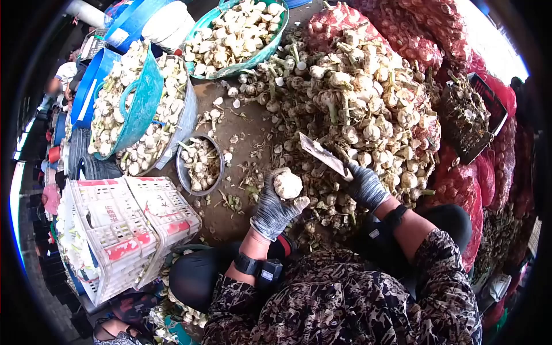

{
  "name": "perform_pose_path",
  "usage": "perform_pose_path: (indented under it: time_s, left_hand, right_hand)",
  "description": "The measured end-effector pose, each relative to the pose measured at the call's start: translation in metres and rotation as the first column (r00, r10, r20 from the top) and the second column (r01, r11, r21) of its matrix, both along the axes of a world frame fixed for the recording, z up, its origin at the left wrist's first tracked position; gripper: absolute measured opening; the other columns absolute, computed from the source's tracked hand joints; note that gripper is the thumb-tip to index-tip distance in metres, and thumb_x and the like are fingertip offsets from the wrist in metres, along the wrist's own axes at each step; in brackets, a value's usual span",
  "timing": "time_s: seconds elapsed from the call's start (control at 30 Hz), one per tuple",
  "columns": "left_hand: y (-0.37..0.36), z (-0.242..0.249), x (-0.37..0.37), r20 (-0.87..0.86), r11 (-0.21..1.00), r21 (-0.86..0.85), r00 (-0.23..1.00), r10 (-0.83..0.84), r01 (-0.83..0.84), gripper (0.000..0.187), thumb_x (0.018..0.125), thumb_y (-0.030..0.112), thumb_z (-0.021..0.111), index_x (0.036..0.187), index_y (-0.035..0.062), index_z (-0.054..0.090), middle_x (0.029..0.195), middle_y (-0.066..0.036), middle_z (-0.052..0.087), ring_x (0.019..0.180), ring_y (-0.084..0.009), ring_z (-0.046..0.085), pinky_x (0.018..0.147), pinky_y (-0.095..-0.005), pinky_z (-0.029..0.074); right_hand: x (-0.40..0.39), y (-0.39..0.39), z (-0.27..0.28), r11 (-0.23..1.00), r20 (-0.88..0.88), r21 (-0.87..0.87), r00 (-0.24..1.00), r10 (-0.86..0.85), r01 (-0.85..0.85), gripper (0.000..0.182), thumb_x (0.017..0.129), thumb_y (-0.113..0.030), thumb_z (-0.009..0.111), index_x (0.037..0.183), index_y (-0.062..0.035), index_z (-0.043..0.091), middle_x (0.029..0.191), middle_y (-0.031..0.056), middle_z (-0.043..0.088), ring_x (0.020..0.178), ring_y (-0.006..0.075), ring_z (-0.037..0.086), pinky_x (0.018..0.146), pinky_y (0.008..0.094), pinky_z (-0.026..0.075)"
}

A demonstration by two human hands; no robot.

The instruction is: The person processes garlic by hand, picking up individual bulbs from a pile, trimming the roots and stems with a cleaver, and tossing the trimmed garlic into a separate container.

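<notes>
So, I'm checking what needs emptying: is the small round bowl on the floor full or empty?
Partly full: garlic bulbs lie in the bowl, and bare inner wall shows between them and the rim.

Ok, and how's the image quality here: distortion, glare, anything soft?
Head view: strong fisheye bowing, black vignette around the rim, blue fringing at the left and upper-right edges; head view, upper right: glare burnt out to white; head view, center: left hand, garlic bulb and blade look reasonably crisp; head view, far left: background smeared, hard to make out.
</notes>
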State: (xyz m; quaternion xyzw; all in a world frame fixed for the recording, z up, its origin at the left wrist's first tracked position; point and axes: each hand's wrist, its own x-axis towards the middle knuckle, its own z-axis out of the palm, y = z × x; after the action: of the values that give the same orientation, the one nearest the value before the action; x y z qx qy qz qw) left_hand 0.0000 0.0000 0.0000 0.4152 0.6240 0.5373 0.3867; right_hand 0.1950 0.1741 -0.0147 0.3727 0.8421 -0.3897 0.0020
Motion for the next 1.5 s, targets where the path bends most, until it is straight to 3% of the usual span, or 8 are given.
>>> perform_pose_path:
  time_s: [0.23, 0.3, 0.47, 0.73, 0.87, 0.93, 1.17, 1.5]
  left_hand:
    - [-0.034, 0.008, -0.012, 0.085, 0.976, -0.149, 0.981, 0.173, -0.159, 0.080, 0.079, 0.014, 0.082, 0.141, 0.0083, 0.031, 0.127, -0.012, 0.052, 0.117, -0.0215, 0.052, 0.103, -0.0365, 0.045]
    - [-0.014, -0.010, -0.017, -0.549, 0.989, -0.138, 0.827, -0.123, 0.056, 0.073, 0.080, 0.016, 0.081, 0.138, 0.0092, 0.037, 0.122, -0.010, 0.055, 0.116, -0.0204, 0.053, 0.101, -0.0372, 0.046]
    - [0.007, -0.046, 0.002, 0.011, 0.987, 0.156, 1.000, 0.026, -0.028, 0.061, 0.080, 0.018, 0.081, 0.127, 0.0045, 0.044, 0.107, -0.005, 0.062, 0.097, -0.0183, 0.062, 0.088, -0.0335, 0.052]
    - [0.009, -0.040, 0.012, -0.388, 0.995, 0.020, 0.917, 0.096, -0.096, 0.049, 0.087, 0.013, 0.070, 0.125, 0.0040, 0.042, 0.106, -0.005, 0.062, 0.097, -0.0180, 0.061, 0.088, -0.0315, 0.051]
    - [0.013, -0.008, 0.029, 0.365, 0.954, -0.054, 0.883, 0.294, -0.296, 0.056, 0.081, 0.007, 0.077, 0.125, 0.0081, 0.041, 0.114, -0.007, 0.054, 0.099, -0.0140, 0.058, 0.087, -0.0309, 0.054]
    - [0.009, -0.005, 0.030, -0.232, 0.969, 0.042, 0.941, 0.245, -0.242, 0.074, 0.070, -0.001, 0.084, 0.128, 0.0089, 0.038, 0.113, -0.007, 0.052, 0.098, -0.0144, 0.056, 0.088, -0.0299, 0.053]
    - [0.016, -0.084, -0.029, 0.242, 0.712, -0.581, 0.751, 0.614, -0.395, 0.034, 0.082, 0.021, 0.082, 0.104, 0.0123, 0.058, 0.093, -0.001, 0.061, 0.075, -0.0105, 0.057, 0.060, -0.0260, 0.050]
    - [0.172, 0.020, -0.195, 0.586, 0.874, 0.159, 0.756, 0.291, -0.459, 0.056, 0.093, 0.026, 0.062, 0.142, 0.0053, 0.042, 0.119, -0.011, 0.061, 0.106, -0.0272, 0.061, 0.091, -0.0395, 0.049]
  right_hand:
    - [-0.028, -0.066, 0.036, 0.995, -0.176, -0.073, 0.983, 0.049, -0.063, 0.034, 0.084, -0.035, 0.071, 0.106, -0.0099, 0.063, 0.082, 0.0163, 0.068, 0.079, 0.0395, 0.067, 0.068, 0.0462, 0.054]
    - [-0.023, -0.056, 0.041, 0.983, -0.116, 0.065, 0.977, 0.181, -0.175, 0.031, 0.082, -0.031, 0.071, 0.104, -0.0100, 0.063, 0.079, 0.0153, 0.067, 0.074, 0.0383, 0.067, 0.064, 0.0461, 0.053]
    - [-0.013, -0.045, 0.056, 0.944, 0.049, 0.122, 0.952, 0.303, -0.307, 0.024, 0.080, -0.023, 0.067, 0.100, -0.0101, 0.063, 0.078, 0.0156, 0.068, 0.075, 0.0372, 0.068, 0.064, 0.0485, 0.052]
    - [-0.009, -0.041, 0.038, 0.933, 0.183, 0.087, 0.927, 0.329, -0.348, 0.028, 0.079, -0.023, 0.067, 0.103, -0.0097, 0.061, 0.076, 0.0158, 0.068, 0.074, 0.0365, 0.068, 0.064, 0.0489, 0.052]
    - [0.000, -0.011, 0.006, 0.982, 0.278, 0.025, 0.945, 0.172, -0.186, 0.026, 0.084, -0.025, 0.066, 0.102, -0.0079, 0.061, 0.077, 0.0172, 0.069, 0.074, 0.0362, 0.069, 0.064, 0.0475, 0.053]
    - [0.024, 0.003, -0.027, 0.993, 0.258, 0.001, 0.959, 0.113, -0.118, 0.026, 0.086, -0.029, 0.067, 0.102, -0.0084, 0.062, 0.077, 0.0170, 0.069, 0.075, 0.0367, 0.069, 0.065, 0.0472, 0.053]
    - [-0.003, -0.008, -0.005, 0.957, -0.029, -0.166, 0.969, -0.247, 0.239, 0.038, 0.091, -0.031, 0.066, 0.119, -0.0054, 0.061, 0.089, 0.0220, 0.069, 0.082, 0.0374, 0.067, 0.074, 0.0414, 0.053]
    - [-0.003, 0.005, 0.035, 0.831, -0.203, -0.424, 0.857, -0.474, 0.359, 0.017, 0.089, -0.009, 0.069, 0.103, -0.0050, 0.061, 0.083, 0.0002, 0.062, 0.074, 0.0074, 0.050, 0.069, 0.0280, 0.049]
